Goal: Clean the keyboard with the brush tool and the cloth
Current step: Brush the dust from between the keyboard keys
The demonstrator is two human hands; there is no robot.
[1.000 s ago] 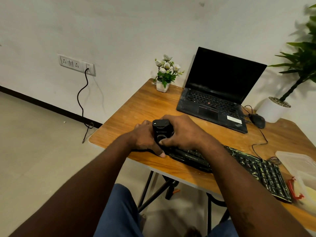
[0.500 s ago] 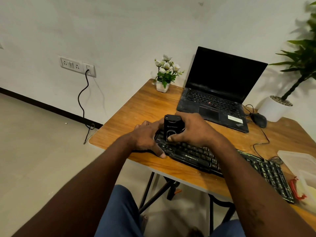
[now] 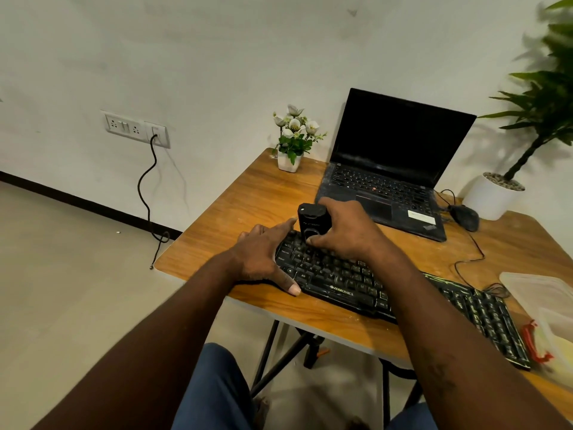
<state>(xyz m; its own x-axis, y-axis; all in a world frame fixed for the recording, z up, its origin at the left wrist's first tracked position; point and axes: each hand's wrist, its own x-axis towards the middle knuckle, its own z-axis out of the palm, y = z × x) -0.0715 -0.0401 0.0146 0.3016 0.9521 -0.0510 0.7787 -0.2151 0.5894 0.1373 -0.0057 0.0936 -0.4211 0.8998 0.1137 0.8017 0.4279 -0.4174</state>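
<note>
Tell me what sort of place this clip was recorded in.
Probably a small office or home workspace: a wooden desk against a plain white wall holds an open laptop, a wired mouse and a black Zebronics keyboard, with a wall socket panel beside it.

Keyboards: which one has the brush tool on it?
The black Zebronics keyboard at the table's near edge: the right hand holds the brush tool on its left end. The laptop keyboard behind has nothing on it.
</note>
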